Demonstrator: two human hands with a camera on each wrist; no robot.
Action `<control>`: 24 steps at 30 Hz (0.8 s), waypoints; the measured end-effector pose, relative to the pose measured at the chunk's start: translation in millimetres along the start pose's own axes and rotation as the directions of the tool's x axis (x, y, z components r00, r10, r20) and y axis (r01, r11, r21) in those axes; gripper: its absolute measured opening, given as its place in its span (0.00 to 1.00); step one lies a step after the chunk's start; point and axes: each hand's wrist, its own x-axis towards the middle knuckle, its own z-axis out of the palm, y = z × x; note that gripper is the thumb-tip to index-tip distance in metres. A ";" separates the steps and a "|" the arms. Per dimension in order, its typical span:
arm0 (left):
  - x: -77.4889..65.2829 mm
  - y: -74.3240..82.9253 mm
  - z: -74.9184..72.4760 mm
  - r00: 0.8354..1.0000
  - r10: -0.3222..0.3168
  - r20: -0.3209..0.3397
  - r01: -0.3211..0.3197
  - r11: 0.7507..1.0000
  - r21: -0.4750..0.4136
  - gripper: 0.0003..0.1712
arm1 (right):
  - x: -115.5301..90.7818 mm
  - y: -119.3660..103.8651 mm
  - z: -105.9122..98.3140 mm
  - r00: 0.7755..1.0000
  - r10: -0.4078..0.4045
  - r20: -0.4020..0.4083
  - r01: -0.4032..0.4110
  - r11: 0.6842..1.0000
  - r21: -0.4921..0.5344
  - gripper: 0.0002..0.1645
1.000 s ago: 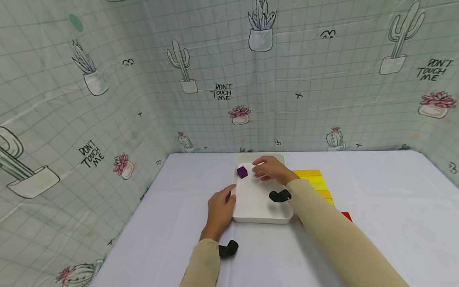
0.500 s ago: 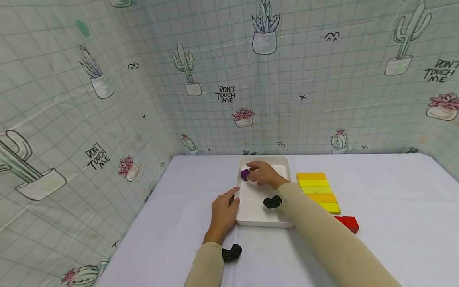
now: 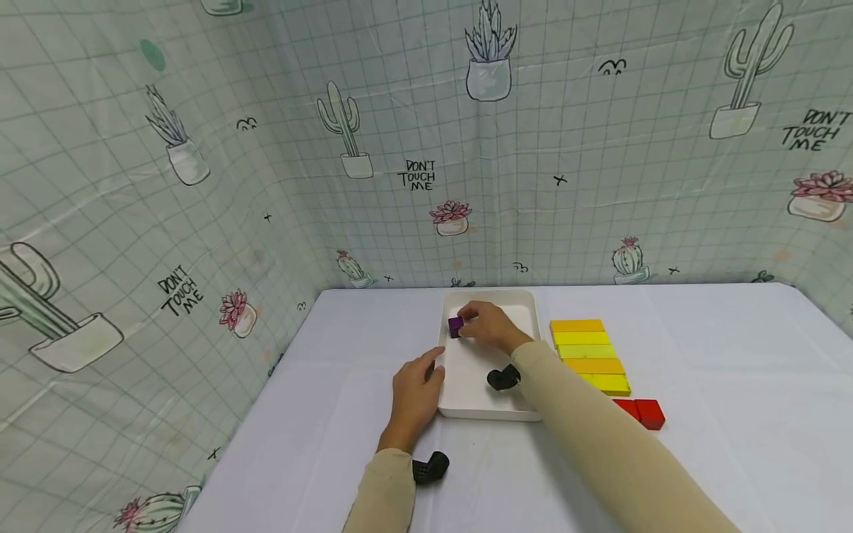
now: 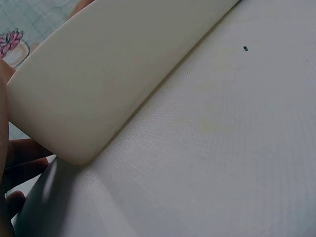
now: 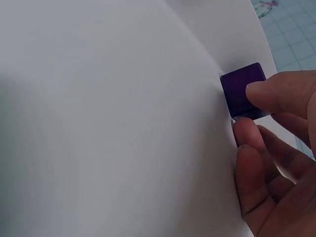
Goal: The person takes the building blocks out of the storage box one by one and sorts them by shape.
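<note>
A small purple cube (image 3: 456, 327) sits in the shallow white tray (image 3: 476, 396), close to its left wall. My right hand (image 3: 488, 326) reaches over the tray and pinches the cube. In the right wrist view, the thumb (image 5: 276, 94) presses one face of the purple cube (image 5: 241, 89), and the other fingers curl below and behind it. My left hand (image 3: 415, 389) rests along the tray's left side, index fingertip at the rim. The left wrist view has the tray wall (image 4: 94, 74) up close, with some fingers (image 4: 24, 168) dark at its corner.
Right of the tray lies a row of yellow and orange blocks (image 3: 589, 355). Nearer to me are red blocks (image 3: 648, 413), partly behind my right sleeve (image 3: 600, 422). A white cloth covers the table (image 3: 733, 370); a patterned curtain (image 3: 566, 133) hangs behind.
My right hand has moved left across the tray and taken hold of the purple cube, which has turned slightly. My left hand stays by the tray. The head view has shifted slightly.
</note>
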 end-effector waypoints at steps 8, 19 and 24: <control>-1.8 5.1 5.6 1.000 -0.007 0.016 0.007 1.000 -0.013 0.21 | -8.1 6.6 -7.6 0.997 0.070 0.012 -0.071 0.993 0.091 0.22; -3.6 1.6 -0.8 1.000 0.011 -0.003 -0.011 1.000 -0.010 0.21 | -34.5 -6.5 -29.9 0.992 0.107 0.064 -0.122 0.938 0.324 0.23; -3.3 1.7 0.0 1.000 0.010 0.005 -0.010 1.000 -0.019 0.21 | -49.8 -8.8 -45.5 0.997 0.075 0.013 -0.074 0.907 0.414 0.23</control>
